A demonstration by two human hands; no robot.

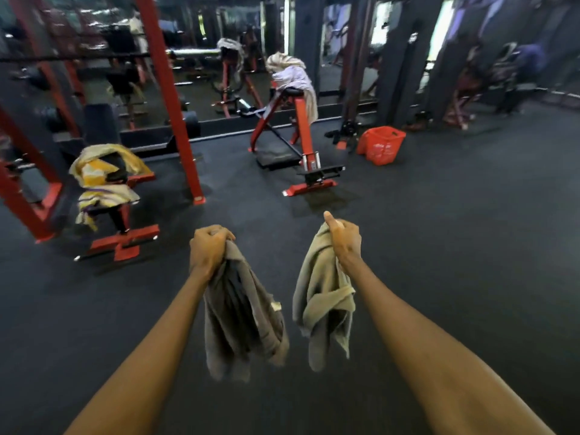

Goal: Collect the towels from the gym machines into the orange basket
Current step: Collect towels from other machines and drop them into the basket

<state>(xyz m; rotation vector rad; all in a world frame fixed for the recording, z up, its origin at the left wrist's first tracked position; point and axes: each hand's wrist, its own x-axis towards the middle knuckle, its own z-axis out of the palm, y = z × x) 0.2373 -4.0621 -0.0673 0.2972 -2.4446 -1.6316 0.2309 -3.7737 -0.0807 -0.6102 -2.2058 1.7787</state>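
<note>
We carry two towels, one per fist: our left hand (208, 246) clenches a grey-brown towel (241, 324) and our right hand (343, 238) a paler beige towel (323, 302), the hands apart, both cloths hanging above the floor (470, 230). The one orange basket (381, 146) sits tilted on the floor well ahead, near a red machine (303, 127) draped with at least two pale towels (293, 78); more yellow striped towels (100, 180) cover a bench (125, 243) at left.

Two hands, two held towels: grey-brown towel (244, 309) in left hand (208, 249), beige towel (323, 296) in right hand (343, 238). One orange basket (381, 144). Two towel-draped red machines: left machine (125, 243) with yellow heap (103, 174), centre machine (301, 127) with pale heap (292, 76). Towels per heap not countable, blurred.
</note>
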